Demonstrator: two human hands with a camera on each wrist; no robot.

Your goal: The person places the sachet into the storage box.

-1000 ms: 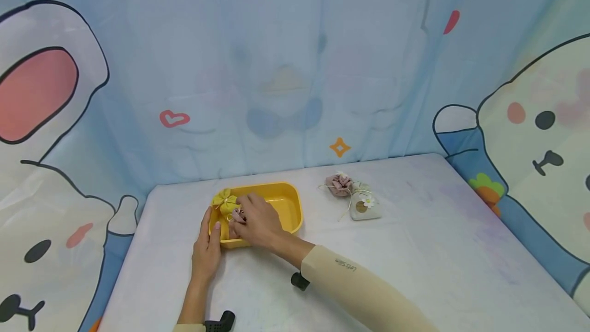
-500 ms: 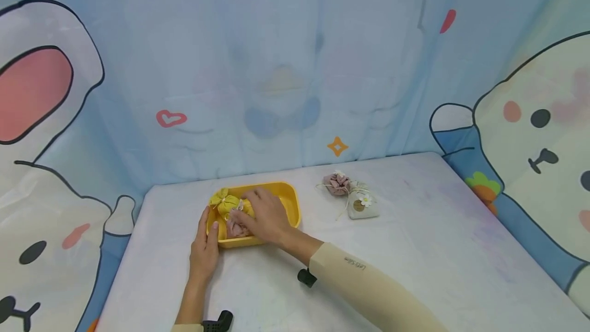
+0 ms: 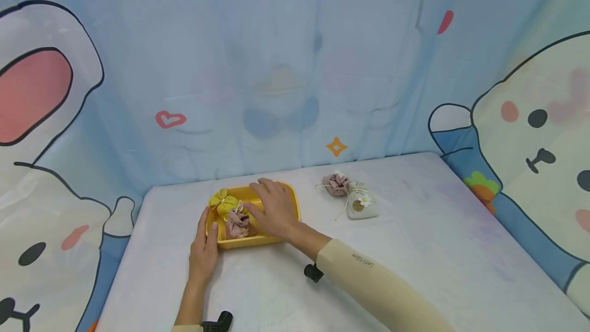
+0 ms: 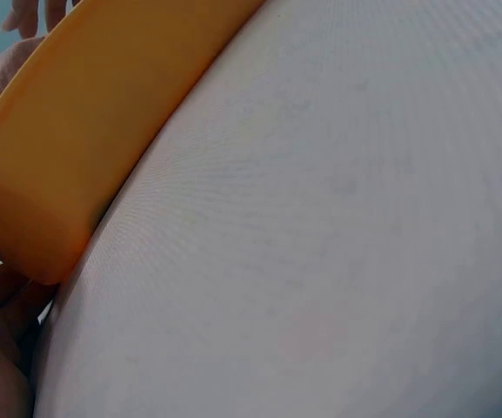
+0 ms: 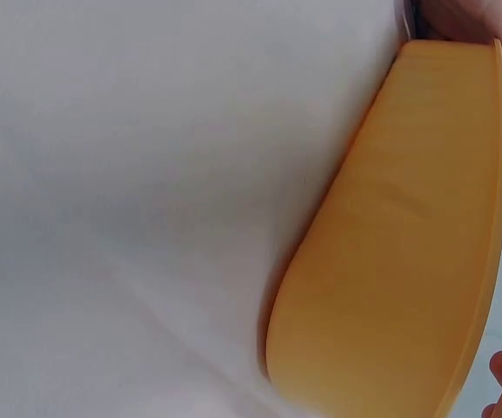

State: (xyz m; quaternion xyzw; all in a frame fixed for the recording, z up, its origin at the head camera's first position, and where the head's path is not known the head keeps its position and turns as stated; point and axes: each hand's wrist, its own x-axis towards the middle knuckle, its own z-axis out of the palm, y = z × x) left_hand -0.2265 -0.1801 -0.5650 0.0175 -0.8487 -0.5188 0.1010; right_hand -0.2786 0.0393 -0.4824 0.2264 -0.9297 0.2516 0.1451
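The left hand [image 3: 203,255] grips the yellow rectangular plastic tray [image 3: 255,242]; the right hand [image 3: 276,212], its grip released, is near the dusty-pink cloth pouch [image 3: 237,224] inside. The right beige fabric sleeve [image 3: 373,288] reads "Let's Slim".

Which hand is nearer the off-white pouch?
Right. The right hand is over the end of the tray nearer the pouch; the left hand is at the opposite end.

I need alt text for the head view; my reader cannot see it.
A left hand holds the left end of a yellow tray on a whitish table; an open right hand hovers over it near a pink pouch. A yellow pouch lies behind the pink one; another pink pouch and a pale pouch sit to the tray's right.
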